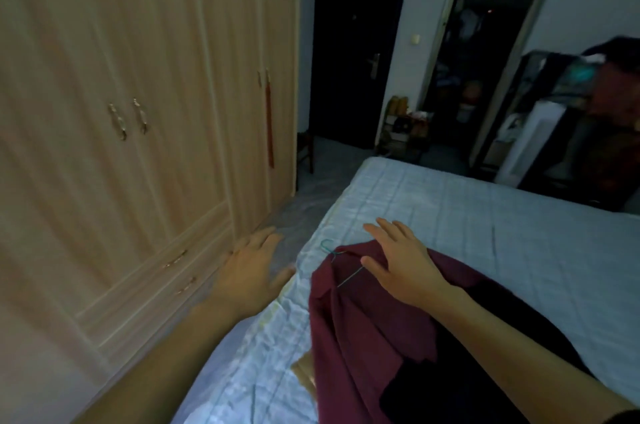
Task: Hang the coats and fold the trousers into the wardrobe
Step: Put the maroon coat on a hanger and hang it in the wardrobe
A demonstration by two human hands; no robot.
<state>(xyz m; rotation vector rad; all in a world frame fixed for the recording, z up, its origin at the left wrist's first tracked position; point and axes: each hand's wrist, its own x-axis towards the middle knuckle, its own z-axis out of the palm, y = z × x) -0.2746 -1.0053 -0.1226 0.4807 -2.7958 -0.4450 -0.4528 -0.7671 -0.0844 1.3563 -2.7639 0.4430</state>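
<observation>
Maroon coat (363, 330) overhangs bed (485, 233) edge beside wardrobe (138, 77).

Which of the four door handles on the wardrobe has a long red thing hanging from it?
The rightmost metal handle of the pale wooden wardrobe, nearest the dark doorway; a red tassel hangs from it alone.

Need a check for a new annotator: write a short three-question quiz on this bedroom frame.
1. True or false: the wardrobe doors stand open.
2. Which of the hands is over the maroon coat? A. left B. right C. neither
3. Fill in: the hanger hook lies on the ____.

Key: 1 false; 2 B, the right hand; 3 bed.
</observation>
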